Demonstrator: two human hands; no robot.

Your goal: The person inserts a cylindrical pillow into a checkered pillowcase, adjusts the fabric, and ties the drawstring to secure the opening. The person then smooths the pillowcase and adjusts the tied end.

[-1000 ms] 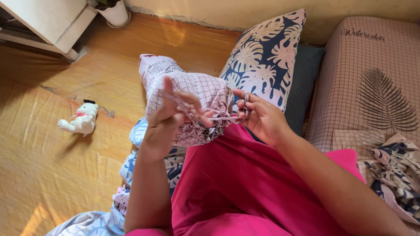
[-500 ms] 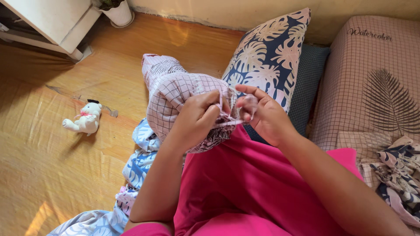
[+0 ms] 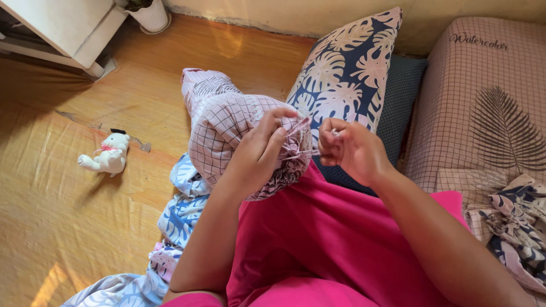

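So both hands are busy at the gathered end of a pink checked bolster point(image 3: 227, 128) that sits on the person's lap, over the pink skirt point(image 3: 324, 239). The left hand point(image 3: 259, 156) is clenched around the bunched fabric and pinches the thin pink ties point(image 3: 297, 149). The right hand point(image 3: 352, 150) is just beside it, fingers curled tight on the other end of those ties. A leaf-print pillow point(image 3: 347, 62) leans right behind. A little white plush toy point(image 3: 105, 158) lies well apart on the yellow floor point(image 3: 68, 216). Crumpled leaf-print cloth point(image 3: 520, 219) sits on the checked mattress point(image 3: 483, 85) at right.
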